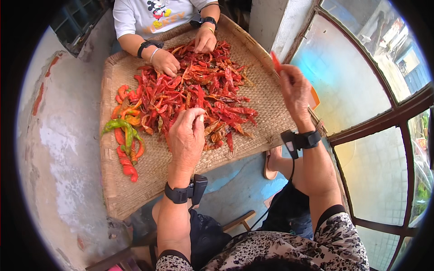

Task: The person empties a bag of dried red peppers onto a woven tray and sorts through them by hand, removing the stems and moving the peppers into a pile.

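My left hand (188, 133) is over the near part of the pile of dried red chili peppers (190, 84), its thumb and forefinger pinched at the lower end of a red chili pepper (200, 96). Raised above the right rim of the woven bamboo tray (268, 135), my right hand (294, 88) grips another red chili pepper (275, 61), whose tip points up and left. Fresh green chili peppers (128, 132), with orange and red ones around them, lie at the tray's left side. Both my wrists carry black strapped devices.
Across the tray, another person (159, 20) has both hands in the far part of the pile. Behind my right hand is part of an orange-rimmed container (314, 97). A framed window (366, 101) stands at right, a worn wall (64, 142) at left, and a wooden stool (239, 221) below.
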A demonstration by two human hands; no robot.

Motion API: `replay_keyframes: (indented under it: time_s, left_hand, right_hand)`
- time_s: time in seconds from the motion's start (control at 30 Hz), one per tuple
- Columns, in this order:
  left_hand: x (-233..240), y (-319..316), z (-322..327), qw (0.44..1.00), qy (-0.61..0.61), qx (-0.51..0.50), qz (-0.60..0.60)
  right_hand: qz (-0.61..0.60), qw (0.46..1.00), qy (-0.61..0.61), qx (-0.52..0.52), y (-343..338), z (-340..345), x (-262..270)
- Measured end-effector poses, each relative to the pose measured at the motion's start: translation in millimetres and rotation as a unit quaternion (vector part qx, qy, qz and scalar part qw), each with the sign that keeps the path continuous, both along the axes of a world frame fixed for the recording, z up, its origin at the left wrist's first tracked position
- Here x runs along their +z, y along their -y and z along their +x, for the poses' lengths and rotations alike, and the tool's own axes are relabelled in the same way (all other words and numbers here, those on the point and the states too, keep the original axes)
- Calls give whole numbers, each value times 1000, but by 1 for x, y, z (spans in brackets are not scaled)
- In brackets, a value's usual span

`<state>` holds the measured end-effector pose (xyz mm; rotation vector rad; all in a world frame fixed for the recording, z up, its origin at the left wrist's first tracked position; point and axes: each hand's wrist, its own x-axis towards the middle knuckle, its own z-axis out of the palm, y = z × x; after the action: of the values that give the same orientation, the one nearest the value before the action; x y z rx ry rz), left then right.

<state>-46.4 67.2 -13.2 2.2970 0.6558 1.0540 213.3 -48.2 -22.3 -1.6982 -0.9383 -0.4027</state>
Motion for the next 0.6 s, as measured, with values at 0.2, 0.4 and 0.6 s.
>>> replay_keyframes:
  time_s: [0.2, 0.4, 0.6]
  left_hand:
    - [-1, -6, 1, 1000, 7, 1, 4]
    - [-2, -8, 1, 1000, 13, 10, 10]
    - [8, 0, 2, 999, 12, 4, -30]
  right_hand:
    - [-154, 966, 69, -196, 36, 44, -12]
    - [-277, 948, 93, 124, -19, -29, -16]
    - [-424, 893, 104, 114, -55, -55, -29]
